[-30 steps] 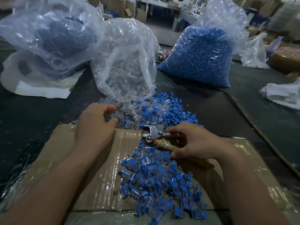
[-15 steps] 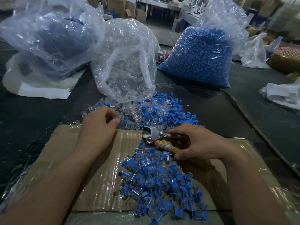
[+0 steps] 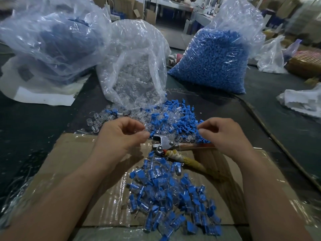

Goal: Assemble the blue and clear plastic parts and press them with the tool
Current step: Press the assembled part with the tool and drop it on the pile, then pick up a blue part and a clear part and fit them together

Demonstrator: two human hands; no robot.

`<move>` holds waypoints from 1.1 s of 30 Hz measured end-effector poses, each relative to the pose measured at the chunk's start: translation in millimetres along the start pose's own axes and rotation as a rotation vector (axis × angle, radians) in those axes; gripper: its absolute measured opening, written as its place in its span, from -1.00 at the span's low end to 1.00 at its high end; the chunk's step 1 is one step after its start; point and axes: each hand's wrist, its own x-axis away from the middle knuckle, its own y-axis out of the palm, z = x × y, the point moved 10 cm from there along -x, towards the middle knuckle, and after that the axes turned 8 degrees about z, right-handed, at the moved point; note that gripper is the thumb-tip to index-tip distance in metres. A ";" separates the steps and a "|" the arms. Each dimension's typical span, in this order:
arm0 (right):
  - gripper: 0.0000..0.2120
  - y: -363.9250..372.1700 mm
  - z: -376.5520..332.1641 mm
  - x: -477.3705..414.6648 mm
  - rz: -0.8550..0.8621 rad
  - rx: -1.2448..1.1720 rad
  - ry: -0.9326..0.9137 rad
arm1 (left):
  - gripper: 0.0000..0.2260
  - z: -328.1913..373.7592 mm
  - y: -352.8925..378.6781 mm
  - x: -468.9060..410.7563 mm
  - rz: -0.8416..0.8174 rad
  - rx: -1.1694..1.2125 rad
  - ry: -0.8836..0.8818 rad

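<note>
Three big plastic bags across the back of the dark table (image 3: 34, 136): left bag (image 3: 52, 37) with dark blue contents blurred by the film, middle bag (image 3: 135, 66) of clear parts with its mouth open toward the viewer, right bag (image 3: 213, 61) packed with blue parts. Further right, two more: a small clear bag (image 3: 271, 56) and a white bag (image 3: 302, 101).

Two heaps, each too many to count: a loose pile (image 3: 173, 117) of blue and clear parts at the middle bag's mouth, and assembled pieces (image 3: 173, 197) on the taped cardboard sheet (image 3: 78, 162).

One tool (image 3: 165, 145), flat on the cardboard between the heaps, metal head to the left, two handles running right — one red, one wrapped in yellowish tape.

Left hand (image 3: 119, 138) with fingers curled, thumb and forefinger pinching one clear part (image 3: 139, 131), faint against the pile. Right hand (image 3: 227, 136) above the red handle, fingers curled, thumb and forefinger tips close together at the pile's edge — impossible to tell whether anything sits between them.
</note>
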 end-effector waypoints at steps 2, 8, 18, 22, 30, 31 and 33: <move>-0.85 -11.2 6.5 -2.2 0.115 -0.009 0.041 | -0.91 2.7 -0.4 0.4 0.011 -0.011 0.016; -0.90 -12.3 25.9 -4.3 0.159 0.077 0.140 | -0.88 11.7 -0.5 1.7 0.036 -0.064 0.101; -0.92 6.9 38.1 -4.6 0.015 0.189 0.204 | -0.86 26.5 -1.1 4.2 0.056 -0.187 0.238; -0.88 15.2 35.9 -6.4 -0.028 0.290 0.181 | -0.89 22.0 1.1 5.2 0.042 -0.081 0.191; -0.93 19.3 33.8 -10.1 -0.025 0.312 0.161 | -0.89 19.2 2.3 -0.8 0.006 -0.121 0.202; -0.92 20.0 33.7 -10.1 -0.029 0.314 0.160 | -0.88 20.6 2.7 -0.4 0.008 -0.136 0.212; -0.88 21.2 33.6 -10.2 -0.035 0.318 0.156 | -0.87 23.6 3.1 1.5 0.014 -0.172 0.236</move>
